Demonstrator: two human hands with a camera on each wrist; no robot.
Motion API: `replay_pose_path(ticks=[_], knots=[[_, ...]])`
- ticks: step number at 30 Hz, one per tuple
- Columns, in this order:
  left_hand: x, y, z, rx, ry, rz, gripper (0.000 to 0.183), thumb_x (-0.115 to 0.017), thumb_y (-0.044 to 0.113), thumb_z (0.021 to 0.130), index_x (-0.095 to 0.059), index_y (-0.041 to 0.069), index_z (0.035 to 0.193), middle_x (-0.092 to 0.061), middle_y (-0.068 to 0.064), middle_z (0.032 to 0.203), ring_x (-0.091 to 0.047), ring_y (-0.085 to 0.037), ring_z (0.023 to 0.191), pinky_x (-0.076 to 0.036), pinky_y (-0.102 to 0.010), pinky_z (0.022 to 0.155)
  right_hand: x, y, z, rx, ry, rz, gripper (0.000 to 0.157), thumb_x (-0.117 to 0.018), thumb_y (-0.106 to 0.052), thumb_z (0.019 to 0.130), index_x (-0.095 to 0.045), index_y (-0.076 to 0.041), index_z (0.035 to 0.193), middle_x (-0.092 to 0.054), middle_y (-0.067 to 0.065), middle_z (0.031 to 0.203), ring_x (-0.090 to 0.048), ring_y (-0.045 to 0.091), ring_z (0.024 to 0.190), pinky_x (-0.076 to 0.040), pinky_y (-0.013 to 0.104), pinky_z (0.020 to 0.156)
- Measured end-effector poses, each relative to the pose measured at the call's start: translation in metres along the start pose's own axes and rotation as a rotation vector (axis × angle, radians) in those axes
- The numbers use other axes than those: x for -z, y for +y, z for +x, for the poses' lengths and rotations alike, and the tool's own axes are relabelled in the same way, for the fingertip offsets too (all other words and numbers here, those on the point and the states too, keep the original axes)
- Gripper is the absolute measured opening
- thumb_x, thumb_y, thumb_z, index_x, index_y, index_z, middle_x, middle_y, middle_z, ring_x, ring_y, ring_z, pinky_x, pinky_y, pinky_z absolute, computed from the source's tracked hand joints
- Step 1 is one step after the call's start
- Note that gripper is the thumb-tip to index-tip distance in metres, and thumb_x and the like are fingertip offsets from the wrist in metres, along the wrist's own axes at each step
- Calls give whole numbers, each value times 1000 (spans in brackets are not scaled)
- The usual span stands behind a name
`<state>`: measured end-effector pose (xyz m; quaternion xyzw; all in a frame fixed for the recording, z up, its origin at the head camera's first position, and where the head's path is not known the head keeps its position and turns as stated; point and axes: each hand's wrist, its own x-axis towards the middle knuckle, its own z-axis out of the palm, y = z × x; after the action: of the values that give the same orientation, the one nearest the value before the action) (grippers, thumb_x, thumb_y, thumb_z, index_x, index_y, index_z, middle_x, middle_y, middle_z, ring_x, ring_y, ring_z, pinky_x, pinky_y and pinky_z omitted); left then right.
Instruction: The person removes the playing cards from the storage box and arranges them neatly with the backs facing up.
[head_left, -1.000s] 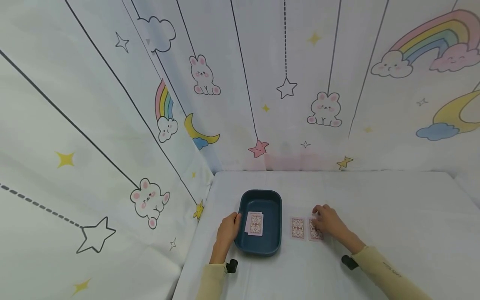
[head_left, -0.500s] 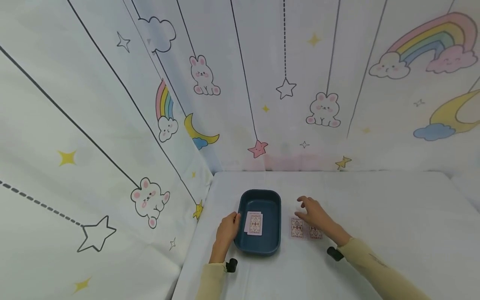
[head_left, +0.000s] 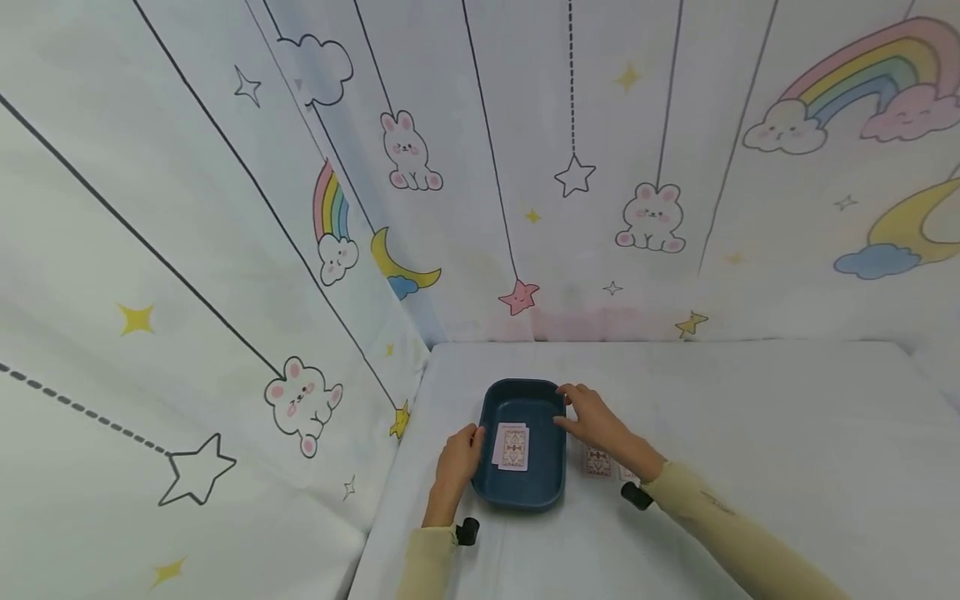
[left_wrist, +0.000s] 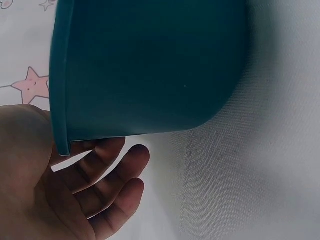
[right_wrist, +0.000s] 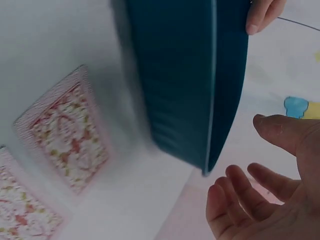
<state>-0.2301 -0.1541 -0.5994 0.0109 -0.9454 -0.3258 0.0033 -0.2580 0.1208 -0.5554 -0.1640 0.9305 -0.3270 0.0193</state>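
At the dark blue tray [head_left: 543,485] on the table, my left hand [head_left: 453,462] grips the left side, the thumb up at the rim. Its fingers curl against the outer wall in the left wrist view. Two overlapping playing cards [head_left: 514,450] lie face down inside the tray. My right hand [head_left: 603,421] hovers at the tray's right rim, thumb and fingers spread, holding nothing; the right wrist view shows a gap between its fingers and the tray [right_wrist: 180,75]. Below its wrist lie two more face-down playing cards, one nearer [right_wrist: 72,135] and one [right_wrist: 25,210] partly cut off.
A white cloth covers the table [head_left: 765,433], stretching right of the hands. White curtains [head_left: 480,250] printed with rabbits, stars and rainbows hang behind and to the left. Each wrist wears a small black camera [head_left: 636,496].
My right hand has moved left from the table cards to the tray's right rim, its fingers spreading. The left hand and the tray have stayed put.
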Motion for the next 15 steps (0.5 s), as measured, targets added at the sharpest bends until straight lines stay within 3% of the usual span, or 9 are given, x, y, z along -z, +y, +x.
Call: replay_pose_path(ticks=[10, 15], knots=[[2, 0, 1, -12, 23, -2, 30, -49, 28, 107, -54, 11, 82, -43, 1, 66, -43, -13, 58, -31, -27, 53, -21, -39, 26, 53, -66, -19, 52, -73, -24, 93, -53, -6, 137, -58, 16, 127, -59, 30, 115, -51, 47, 95], [2, 0, 1, -19, 18, -3, 32, -48, 28, 107, -53, 12, 80, -41, 2, 65, -41, -12, 55, -29, -26, 51, -36, -59, 38, 68, -154, -85, 54, -75, -24, 91, -54, -3, 136, -58, 20, 128, -59, 35, 115, -51, 50, 95]])
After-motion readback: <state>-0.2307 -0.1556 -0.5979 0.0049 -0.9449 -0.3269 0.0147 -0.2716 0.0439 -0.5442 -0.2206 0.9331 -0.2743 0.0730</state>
